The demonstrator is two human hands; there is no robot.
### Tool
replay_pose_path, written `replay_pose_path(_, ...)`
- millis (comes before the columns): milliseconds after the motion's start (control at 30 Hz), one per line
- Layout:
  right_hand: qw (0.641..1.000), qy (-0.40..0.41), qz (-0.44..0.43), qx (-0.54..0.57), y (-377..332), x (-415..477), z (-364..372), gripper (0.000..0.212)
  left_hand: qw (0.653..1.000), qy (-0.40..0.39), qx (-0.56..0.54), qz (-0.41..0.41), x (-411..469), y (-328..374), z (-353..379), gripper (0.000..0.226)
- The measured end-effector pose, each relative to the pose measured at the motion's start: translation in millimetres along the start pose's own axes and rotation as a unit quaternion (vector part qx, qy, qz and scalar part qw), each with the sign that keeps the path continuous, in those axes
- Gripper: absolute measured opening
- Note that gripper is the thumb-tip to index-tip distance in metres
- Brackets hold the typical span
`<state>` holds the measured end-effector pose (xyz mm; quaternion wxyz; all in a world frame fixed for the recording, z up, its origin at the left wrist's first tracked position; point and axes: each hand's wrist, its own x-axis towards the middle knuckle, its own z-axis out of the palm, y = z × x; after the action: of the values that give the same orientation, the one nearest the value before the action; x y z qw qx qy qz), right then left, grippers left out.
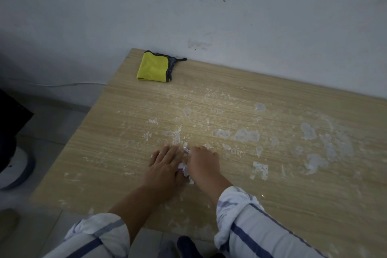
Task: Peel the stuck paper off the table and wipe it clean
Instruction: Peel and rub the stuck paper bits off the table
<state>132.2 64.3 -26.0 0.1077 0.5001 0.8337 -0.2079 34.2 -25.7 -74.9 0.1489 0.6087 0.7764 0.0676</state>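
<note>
A wooden table [134,159] carries many white patches of stuck paper [245,134] across its middle and right. My left hand [165,165] lies flat on the table with straight fingers. Right beside it, my right hand [204,162] is curled, its fingers pinching crumpled white paper scraps [185,170] that show between the two hands. A folded yellow cloth [152,66] with a dark edge lies at the table's far left corner, well away from both hands.
A grey-white wall [209,16] runs along the table's far edge. Left of the table is tiled floor [52,128] with a white cable, a dark object and a round white-and-grey thing [14,172].
</note>
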Motion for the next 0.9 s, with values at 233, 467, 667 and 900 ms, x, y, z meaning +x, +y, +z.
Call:
replay_pose_path(233, 0.991, 0.046, -0.023, 0.127, 18, -12, 5, 0.015, 1.0, -0.01, 0.01, -0.006, 1, 3, 0, 0.083)
replay_pose_path(467, 0.967, 0.157, -0.025, 0.198, 48, -23, 13, 0.017, 0.999, -0.007, -0.019, -0.042, 2, 21, -12, 0.074)
replay_pose_path(667, 0.987, 0.129, 0.003, 0.099, 94, -40, 22, 0.057, 0.996, 0.056, 0.04, 0.061, 8, 68, -11, 0.066)
replay_pose_path(900, 0.988, 0.136, -0.009, 0.074, 146, -61, 27, 0.062, 0.982, -0.022, 0.1, 0.161, 12, 122, 22, 0.053)
